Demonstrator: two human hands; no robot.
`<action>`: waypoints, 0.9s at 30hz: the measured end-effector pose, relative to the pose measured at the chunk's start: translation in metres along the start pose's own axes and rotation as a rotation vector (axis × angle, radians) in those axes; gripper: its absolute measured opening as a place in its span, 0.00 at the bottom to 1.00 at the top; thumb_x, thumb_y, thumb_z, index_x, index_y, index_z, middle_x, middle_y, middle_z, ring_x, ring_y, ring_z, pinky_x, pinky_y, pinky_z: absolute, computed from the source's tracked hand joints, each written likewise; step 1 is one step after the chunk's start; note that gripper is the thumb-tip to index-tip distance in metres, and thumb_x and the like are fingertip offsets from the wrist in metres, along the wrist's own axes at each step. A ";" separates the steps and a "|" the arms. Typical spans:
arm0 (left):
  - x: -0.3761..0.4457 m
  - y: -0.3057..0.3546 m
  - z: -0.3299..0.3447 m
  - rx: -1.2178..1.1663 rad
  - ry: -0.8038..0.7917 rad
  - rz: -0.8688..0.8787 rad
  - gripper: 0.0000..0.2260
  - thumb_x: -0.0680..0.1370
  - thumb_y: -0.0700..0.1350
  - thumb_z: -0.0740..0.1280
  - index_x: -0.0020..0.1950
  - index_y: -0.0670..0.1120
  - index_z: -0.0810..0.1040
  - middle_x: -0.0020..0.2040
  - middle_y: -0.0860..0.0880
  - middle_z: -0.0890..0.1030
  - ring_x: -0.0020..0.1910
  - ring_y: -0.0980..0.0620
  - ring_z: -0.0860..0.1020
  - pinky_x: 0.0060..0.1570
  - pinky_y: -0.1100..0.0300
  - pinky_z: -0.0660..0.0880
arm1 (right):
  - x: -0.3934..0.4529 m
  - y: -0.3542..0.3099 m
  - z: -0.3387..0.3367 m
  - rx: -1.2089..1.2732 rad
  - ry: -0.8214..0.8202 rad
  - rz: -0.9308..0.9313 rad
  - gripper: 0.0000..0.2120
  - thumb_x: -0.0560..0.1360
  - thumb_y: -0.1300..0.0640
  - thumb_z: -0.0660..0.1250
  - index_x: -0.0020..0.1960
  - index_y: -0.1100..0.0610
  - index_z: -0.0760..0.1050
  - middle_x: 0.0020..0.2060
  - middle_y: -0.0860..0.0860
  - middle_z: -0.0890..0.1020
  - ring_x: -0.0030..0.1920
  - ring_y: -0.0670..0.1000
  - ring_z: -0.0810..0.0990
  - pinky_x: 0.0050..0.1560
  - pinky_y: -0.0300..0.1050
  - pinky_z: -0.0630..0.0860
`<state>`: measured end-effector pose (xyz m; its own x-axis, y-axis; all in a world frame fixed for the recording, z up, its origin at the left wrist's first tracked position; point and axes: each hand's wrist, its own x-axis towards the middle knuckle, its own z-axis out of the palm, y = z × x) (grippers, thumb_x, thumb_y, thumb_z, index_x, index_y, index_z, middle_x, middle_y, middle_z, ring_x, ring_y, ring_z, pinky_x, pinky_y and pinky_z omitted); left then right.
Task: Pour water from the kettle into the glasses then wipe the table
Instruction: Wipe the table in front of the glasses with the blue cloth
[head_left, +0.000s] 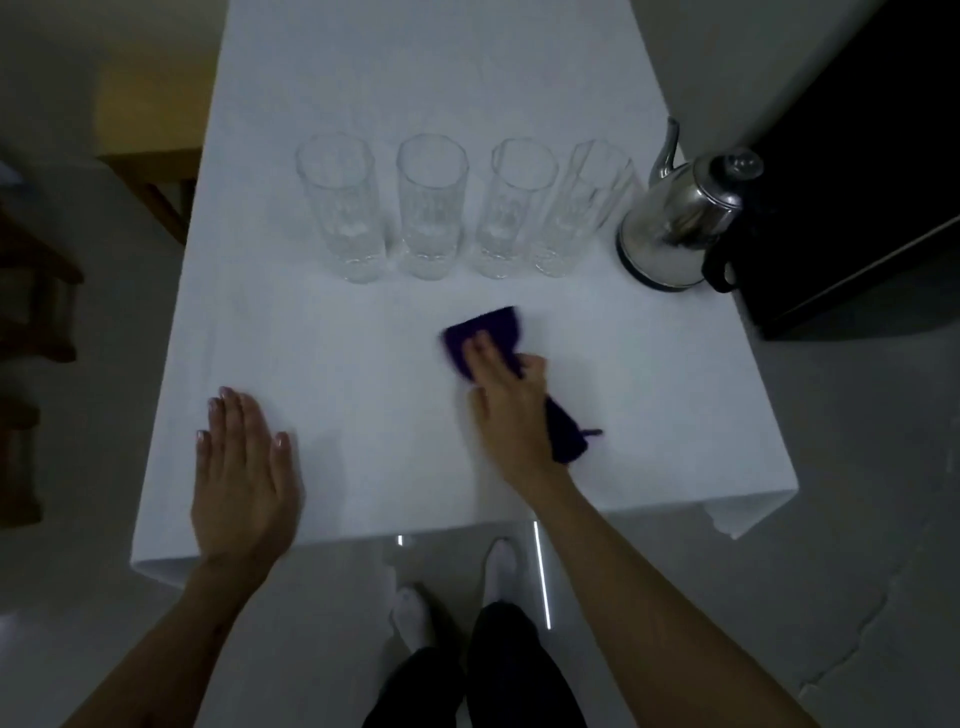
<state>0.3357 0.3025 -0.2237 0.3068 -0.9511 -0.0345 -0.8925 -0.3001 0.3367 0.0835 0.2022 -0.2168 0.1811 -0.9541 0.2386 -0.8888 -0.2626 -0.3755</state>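
Observation:
Several tall clear glasses (434, 208) stand in a row across the middle of the white table (363, 78). A shiny metal kettle (675, 223) with a black handle stands at the row's right end, near the table's right edge. A purple cloth (488, 327) lies in front of the glasses, and my right hand (506, 395) presses down on it, fingers gripping the cloth; part of the cloth sticks out behind my wrist. My left hand (239, 467) rests flat on the table near the front left edge, fingers together, holding nothing.
A black box-like object (857, 208) stands right of the table, close to the kettle. A wooden chair (150, 171) stands at the left. My feet in white socks (457, 592) are on the grey floor below the table's front edge.

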 end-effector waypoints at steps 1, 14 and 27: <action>0.000 0.000 -0.001 -0.002 -0.002 -0.003 0.29 0.82 0.55 0.40 0.78 0.39 0.48 0.79 0.42 0.50 0.78 0.47 0.47 0.76 0.48 0.47 | -0.012 -0.009 0.000 0.051 -0.100 -0.162 0.23 0.76 0.60 0.56 0.68 0.60 0.77 0.68 0.55 0.78 0.52 0.59 0.70 0.56 0.53 0.73; 0.023 0.065 0.006 0.062 -0.016 0.202 0.28 0.82 0.51 0.45 0.74 0.32 0.58 0.76 0.35 0.57 0.77 0.40 0.54 0.75 0.45 0.48 | -0.017 0.154 -0.069 -0.205 0.121 0.549 0.25 0.78 0.65 0.64 0.74 0.65 0.68 0.70 0.63 0.74 0.56 0.68 0.71 0.54 0.61 0.72; 0.033 0.104 0.033 -0.005 -0.076 0.193 0.28 0.82 0.52 0.40 0.76 0.35 0.53 0.78 0.39 0.53 0.78 0.45 0.49 0.76 0.48 0.45 | -0.010 0.025 -0.010 0.116 -0.126 -0.366 0.21 0.76 0.59 0.61 0.66 0.59 0.79 0.66 0.52 0.80 0.53 0.61 0.73 0.47 0.56 0.77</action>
<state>0.2422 0.2373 -0.2209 0.1043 -0.9937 -0.0399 -0.9306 -0.1116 0.3485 0.0556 0.2067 -0.2194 0.5337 -0.8027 0.2661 -0.7037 -0.5960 -0.3866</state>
